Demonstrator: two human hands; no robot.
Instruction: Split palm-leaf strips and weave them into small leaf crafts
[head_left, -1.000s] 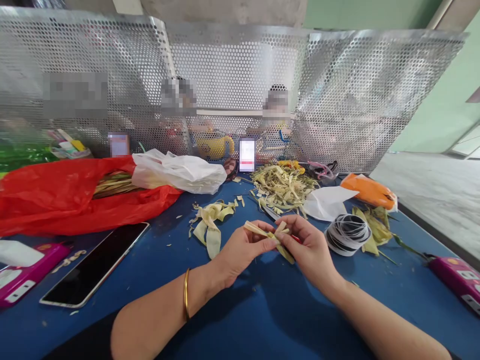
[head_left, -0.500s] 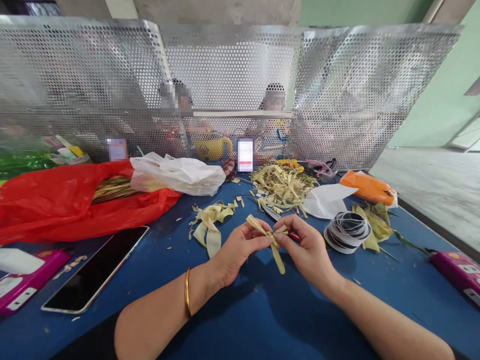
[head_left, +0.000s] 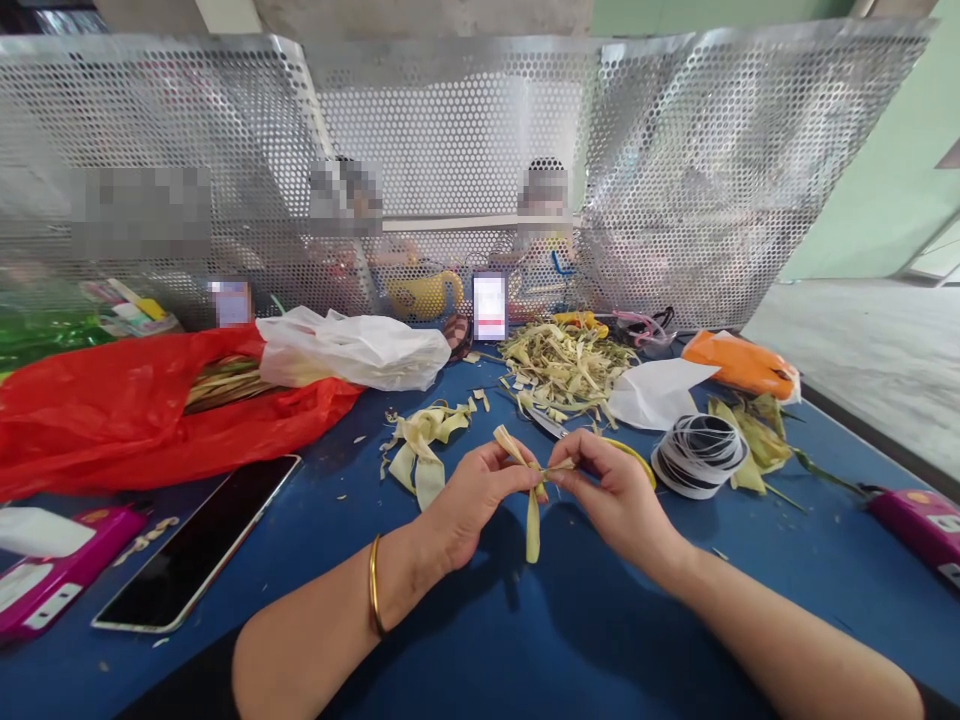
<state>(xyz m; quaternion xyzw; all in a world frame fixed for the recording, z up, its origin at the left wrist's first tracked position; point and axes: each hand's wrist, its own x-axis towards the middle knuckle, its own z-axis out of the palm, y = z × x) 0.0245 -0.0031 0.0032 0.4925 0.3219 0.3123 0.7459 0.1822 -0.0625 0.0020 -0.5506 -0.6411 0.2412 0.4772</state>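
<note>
While left hand (head_left: pixel 484 490) pinches leaf strips (head_left: pixel 533 530) | right hand (head_left: pixel 611 490) pinches too | strips between

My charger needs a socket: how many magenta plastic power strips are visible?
2: one magenta plastic power strip at the far left, beside the black-screened phone; a second strip at the far right. More may be hidden.

We are looking at what seems a shared craft workshop: leaf scraps (head_left: pixel 566 370) are lying heaped beyond our fingers (head_left: pixel 517 482), a spool (head_left: pixel 699 458) is sitting to their right, and people (head_left: pixel 546 200) are showing through a metal screen (head_left: pixel 465 130) farther off.
</note>
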